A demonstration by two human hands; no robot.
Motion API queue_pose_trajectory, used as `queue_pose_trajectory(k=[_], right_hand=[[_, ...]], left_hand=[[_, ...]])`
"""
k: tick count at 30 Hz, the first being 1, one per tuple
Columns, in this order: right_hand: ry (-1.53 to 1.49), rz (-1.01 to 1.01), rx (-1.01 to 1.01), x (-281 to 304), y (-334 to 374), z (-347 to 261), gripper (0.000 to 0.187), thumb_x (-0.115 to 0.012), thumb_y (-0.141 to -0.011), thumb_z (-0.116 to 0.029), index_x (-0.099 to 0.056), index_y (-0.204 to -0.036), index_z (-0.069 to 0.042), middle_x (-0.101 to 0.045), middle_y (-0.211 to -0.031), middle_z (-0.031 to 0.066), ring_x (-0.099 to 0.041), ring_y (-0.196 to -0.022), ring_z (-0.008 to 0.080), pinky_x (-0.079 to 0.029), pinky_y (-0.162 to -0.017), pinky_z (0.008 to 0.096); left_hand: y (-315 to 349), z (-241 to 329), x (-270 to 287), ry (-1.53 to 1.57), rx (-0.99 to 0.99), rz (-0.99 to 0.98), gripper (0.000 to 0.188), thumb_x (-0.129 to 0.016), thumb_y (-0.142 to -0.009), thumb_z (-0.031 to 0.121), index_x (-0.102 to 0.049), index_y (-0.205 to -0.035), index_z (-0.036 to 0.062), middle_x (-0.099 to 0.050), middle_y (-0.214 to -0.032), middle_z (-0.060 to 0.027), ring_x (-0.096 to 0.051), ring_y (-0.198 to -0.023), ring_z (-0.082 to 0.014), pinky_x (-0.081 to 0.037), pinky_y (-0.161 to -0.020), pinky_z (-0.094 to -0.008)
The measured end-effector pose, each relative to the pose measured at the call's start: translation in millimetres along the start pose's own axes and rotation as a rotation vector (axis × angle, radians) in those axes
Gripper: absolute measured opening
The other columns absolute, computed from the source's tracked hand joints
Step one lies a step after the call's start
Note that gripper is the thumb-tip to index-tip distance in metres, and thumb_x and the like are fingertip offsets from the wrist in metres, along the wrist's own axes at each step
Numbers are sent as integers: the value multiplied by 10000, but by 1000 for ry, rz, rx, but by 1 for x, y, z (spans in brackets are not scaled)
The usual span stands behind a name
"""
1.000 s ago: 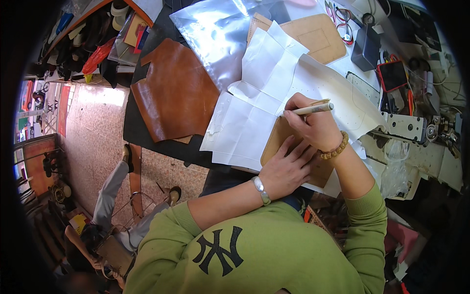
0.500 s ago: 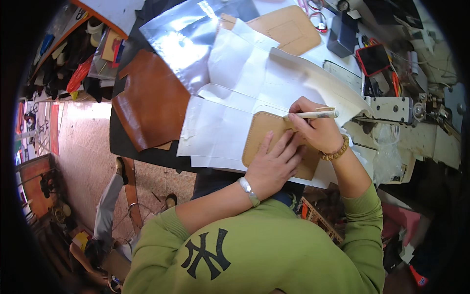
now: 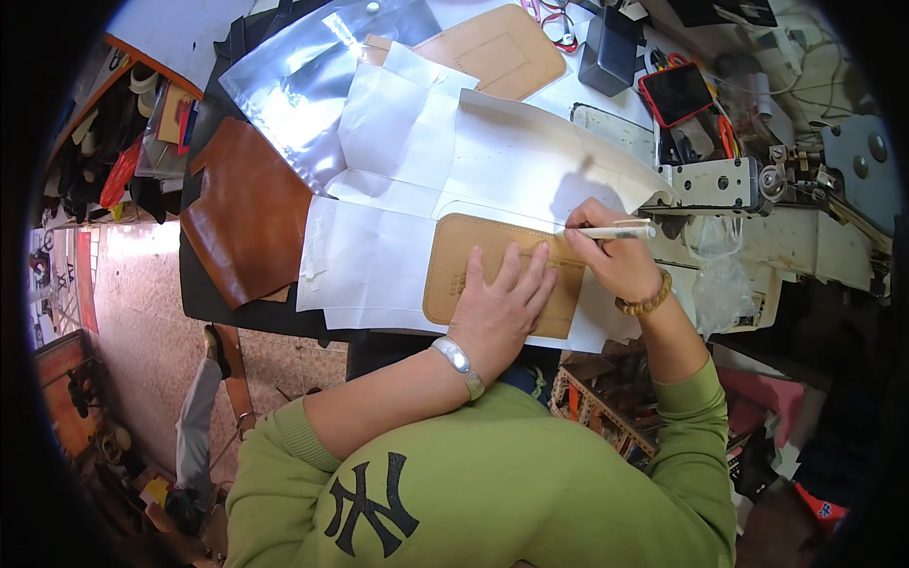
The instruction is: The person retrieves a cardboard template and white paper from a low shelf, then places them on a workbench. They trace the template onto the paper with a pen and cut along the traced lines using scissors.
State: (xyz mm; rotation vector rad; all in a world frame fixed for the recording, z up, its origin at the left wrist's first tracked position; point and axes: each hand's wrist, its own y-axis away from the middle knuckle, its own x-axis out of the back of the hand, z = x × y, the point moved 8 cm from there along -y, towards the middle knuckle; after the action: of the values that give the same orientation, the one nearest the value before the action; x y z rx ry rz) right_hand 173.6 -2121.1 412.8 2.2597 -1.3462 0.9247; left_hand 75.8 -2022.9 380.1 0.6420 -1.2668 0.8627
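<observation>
A tan leather panel (image 3: 445,275) with a rounded left end and stitch marks along its rim lies on a large creased sheet of white paper (image 3: 365,256). My left hand (image 3: 497,308) rests flat on the panel, fingers spread, holding nothing. In my right hand (image 3: 614,256) is a white pen (image 3: 620,231), its tip at the panel's upper edge near the right corner. A drawn line runs on the paper just outside the panel's upper left edge.
Brown leather (image 3: 251,218) and a clear plastic sheet (image 3: 284,95) lie left of the paper. Another tan panel (image 3: 497,52) is at the back. A dark box (image 3: 609,52), a red-rimmed device (image 3: 676,95) and a sewing machine (image 3: 724,186) stand right. Someone's leg (image 3: 197,426) shows lower left.
The pen has moved right along the panel's upper edge. My left hand has shifted left on the panel, its fingers now wider apart. The whole view has shifted somewhat.
</observation>
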Motion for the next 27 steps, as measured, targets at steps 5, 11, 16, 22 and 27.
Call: queue_pose_trajectory(k=[5, 11, 16, 22, 27], right_hand=[[68, 33, -39, 8, 11, 6, 75, -617, -833, -79, -580, -842, -14, -597, -677, 121, -583, -579, 238, -456, -556, 320], [3, 112, -121, 15, 28, 24, 87, -592, -866, -87, -562, -830, -14, -527, -650, 29, -488, -595, 97, -387, -555, 264], [11, 155, -142, 16, 37, 30, 79, -578, -873, -85, -561, -839, -15, -535, -665, 33, -499, -611, 103, -393, -563, 260], [28, 214, -190, 19, 44, 32, 94, -601, -846, -113, -568, -830, -26, -593, -678, 121, -588, -600, 257, -452, -570, 345], [6, 266, -199, 18, 50, 36, 96, -601, -850, -120, -573, -823, -32, -590, -664, 113, -583, -588, 253, -450, -565, 345]], left_hand=[[-5, 1, -2, -48, -14, -58, 565, -568, -875, 347, -443, -1396, 167, -361, -1474, -62, -389, -1253, -311, -359, -958, -614], [-12, 5, -4, -123, -46, -151, 565, -561, -879, 341, -433, -1410, 194, -341, -1492, -45, -405, -1219, -303, -412, -910, -606], [-17, 7, -2, -155, -55, -203, 596, -577, -871, 341, -405, -1428, 216, -324, -1504, -40, -407, -1214, -301, -440, -882, -602], [-19, 7, -1, -165, -60, -250, 635, -598, -857, 336, -379, -1442, 223, -301, -1519, -34, -412, -1207, -298, -454, -873, -599], [-19, 7, -1, -177, -63, -253, 643, -604, -850, 339, -381, -1441, 224, -299, -1522, -31, -416, -1201, -293, -461, -871, -593]])
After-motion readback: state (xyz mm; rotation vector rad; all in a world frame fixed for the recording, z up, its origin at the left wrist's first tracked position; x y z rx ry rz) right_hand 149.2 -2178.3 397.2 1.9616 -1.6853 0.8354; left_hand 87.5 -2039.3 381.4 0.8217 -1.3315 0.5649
